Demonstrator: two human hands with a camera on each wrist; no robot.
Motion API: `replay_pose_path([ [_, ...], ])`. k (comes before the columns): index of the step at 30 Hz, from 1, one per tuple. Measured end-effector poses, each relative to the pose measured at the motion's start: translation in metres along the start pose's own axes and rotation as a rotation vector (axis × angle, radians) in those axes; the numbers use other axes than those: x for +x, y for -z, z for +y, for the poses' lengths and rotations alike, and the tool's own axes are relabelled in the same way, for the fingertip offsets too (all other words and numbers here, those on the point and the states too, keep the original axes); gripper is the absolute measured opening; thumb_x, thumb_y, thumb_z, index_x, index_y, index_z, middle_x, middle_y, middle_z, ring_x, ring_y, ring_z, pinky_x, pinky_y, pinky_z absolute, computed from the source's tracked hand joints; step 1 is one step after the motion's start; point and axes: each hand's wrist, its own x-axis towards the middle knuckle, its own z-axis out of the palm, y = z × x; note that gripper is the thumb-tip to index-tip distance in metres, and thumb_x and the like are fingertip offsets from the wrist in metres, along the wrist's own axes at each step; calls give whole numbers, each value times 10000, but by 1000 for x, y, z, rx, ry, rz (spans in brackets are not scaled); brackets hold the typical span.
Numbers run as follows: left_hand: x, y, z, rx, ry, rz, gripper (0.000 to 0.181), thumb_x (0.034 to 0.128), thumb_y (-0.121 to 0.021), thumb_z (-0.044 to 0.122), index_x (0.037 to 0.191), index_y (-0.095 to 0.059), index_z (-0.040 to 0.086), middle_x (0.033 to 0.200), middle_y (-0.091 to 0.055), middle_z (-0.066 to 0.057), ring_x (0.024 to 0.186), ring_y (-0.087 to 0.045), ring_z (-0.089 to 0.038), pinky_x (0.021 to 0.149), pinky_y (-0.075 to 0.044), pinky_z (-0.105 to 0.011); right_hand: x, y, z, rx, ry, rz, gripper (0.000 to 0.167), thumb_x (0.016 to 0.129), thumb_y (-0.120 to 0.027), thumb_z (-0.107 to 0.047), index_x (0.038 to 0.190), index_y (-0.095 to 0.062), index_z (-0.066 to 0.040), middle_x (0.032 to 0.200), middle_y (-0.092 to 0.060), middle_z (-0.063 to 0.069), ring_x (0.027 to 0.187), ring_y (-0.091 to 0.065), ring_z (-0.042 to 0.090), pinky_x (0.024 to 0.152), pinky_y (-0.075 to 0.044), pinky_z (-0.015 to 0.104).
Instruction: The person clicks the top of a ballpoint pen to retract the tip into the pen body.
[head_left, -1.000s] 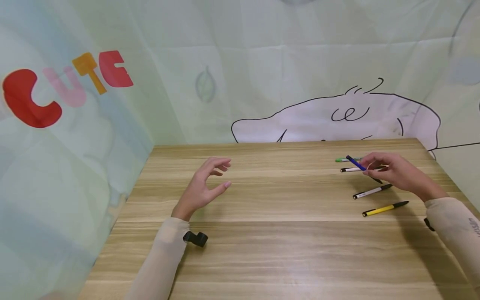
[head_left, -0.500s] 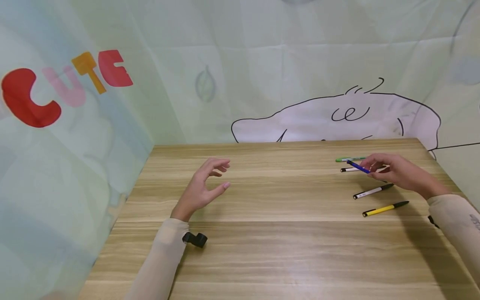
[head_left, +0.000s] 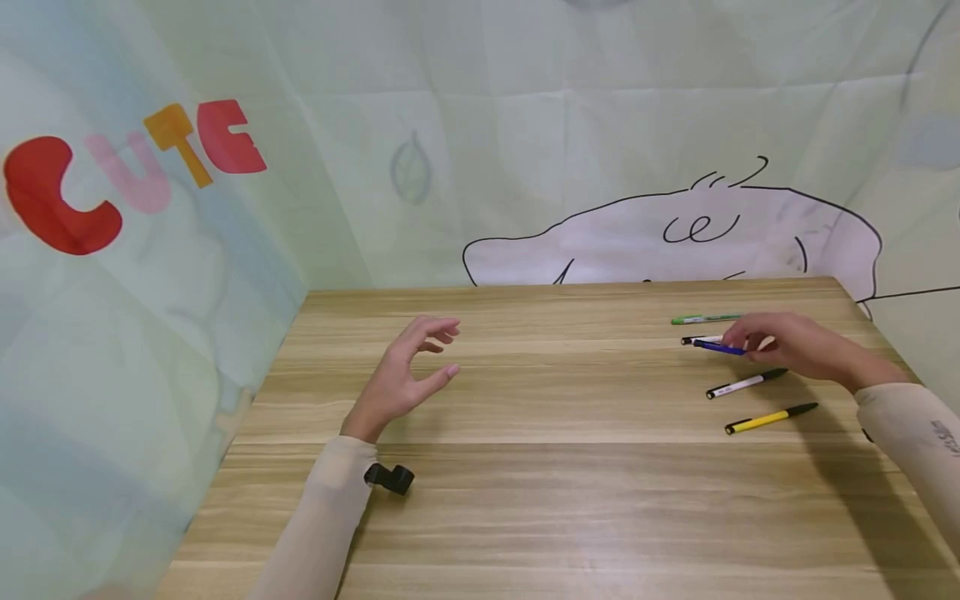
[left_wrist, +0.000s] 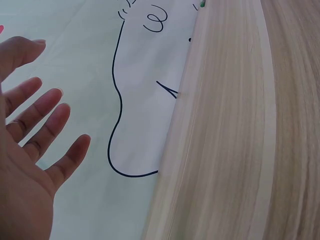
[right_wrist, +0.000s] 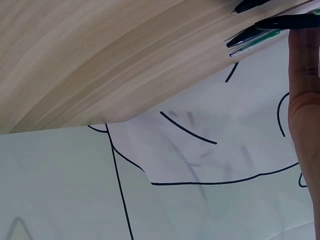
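Observation:
My right hand (head_left: 802, 348) pinches a blue pen (head_left: 720, 348) between thumb and fingertips over the right part of the table. Just behind it lies a white pen (head_left: 694, 340), partly covered by the hand. A green pen (head_left: 701, 319) is farthest back. On the near side are a second white pen (head_left: 738, 384) with a black tip and a yellow pen (head_left: 765, 419). In the right wrist view, a black pen end (right_wrist: 287, 22) shows beside the hand. My left hand (head_left: 405, 371) hovers over the table's left half, fingers relaxed and holding nothing.
The wooden table (head_left: 540, 500) ends at a printed cloth backdrop (head_left: 510, 150), which rises behind it and along the left side. A black wrist camera (head_left: 392, 478) sits at the left cuff.
The blue pen has swung from a steep slant to nearly level and come down beside the rear white pen, while the right hand moved slightly right. The left hand stayed practically still.

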Motion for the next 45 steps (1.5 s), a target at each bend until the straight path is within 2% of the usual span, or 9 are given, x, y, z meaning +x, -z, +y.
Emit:
replay_pose_path([
  [7,0,0,-1,-3,0,-2,556,888,-722,-54,1403,-516,-28,1265,-569,-277,1143,-554,-413,943,-500,-634,2,0,4,-79,-75,-92,388,813,-756,128,1039,-733,-187,1043,-689,-46,883,-628,42,727,-594,231],
  [17,0,0,0,14,10,-4,554,886,-723,-54,1400,-520,-23,1267,-581,-208,1148,-559,-405,948,-508,-614,4,0,7,-111,-36,-119,378,810,-785,78,1009,-745,-241,1028,-662,-91,881,-612,7,732,-589,235],
  [20,1,-1,-2,4,8,-5,553,889,-724,-50,1402,-520,-22,1268,-577,-222,1149,-553,-425,953,-503,-624,5,-1,9,-132,12,-119,375,798,-801,67,1001,-750,-245,1012,-659,-103,876,-619,9,721,-589,242],
  [24,0,-3,-18,-1,7,-4,577,882,-733,-50,1414,-513,-15,1281,-569,-250,1156,-548,-435,960,-503,-620,6,-2,12,-192,47,-111,371,787,-823,39,997,-753,-259,1002,-652,-137,876,-615,-3,722,-578,255],
  [29,-1,-3,-34,10,7,-4,613,877,-760,-14,1436,-513,37,1301,-581,-194,1174,-563,-343,973,-519,-557,6,-4,15,-265,49,-89,371,780,-836,21,1007,-768,-266,1006,-646,-168,882,-617,-18,744,-569,276],
  [34,0,-3,-36,14,-6,-10,602,891,-767,42,1439,-522,80,1301,-594,-133,1177,-569,-281,978,-532,-482,5,-5,15,-277,71,-65,398,763,-827,64,1010,-780,-244,990,-643,-160,875,-626,-15,742,-575,277],
  [40,0,-2,-30,21,-2,-15,598,904,-753,57,1449,-523,144,1299,-590,-145,1175,-570,-324,978,-534,-470,4,-6,15,-315,150,-19,416,734,-855,56,1016,-787,-243,985,-637,-166,869,-615,-15,727,-573,284],
  [44,0,-2,-31,23,-2,-18,605,902,-751,50,1453,-518,139,1306,-588,-142,1179,-568,-319,981,-533,-461,3,-6,12,-329,129,-18,403,747,-867,10,1038,-783,-256,1012,-652,-167,888,-643,35,753,-585,320],
  [45,-1,-3,-35,28,-9,-19,608,902,-754,62,1455,-518,149,1311,-589,-123,1180,-570,-293,977,-536,-440,3,-7,12,-331,119,-17,396,752,-869,-8,1047,-782,-257,1018,-656,-167,891,-651,49,757,-587,326],
])
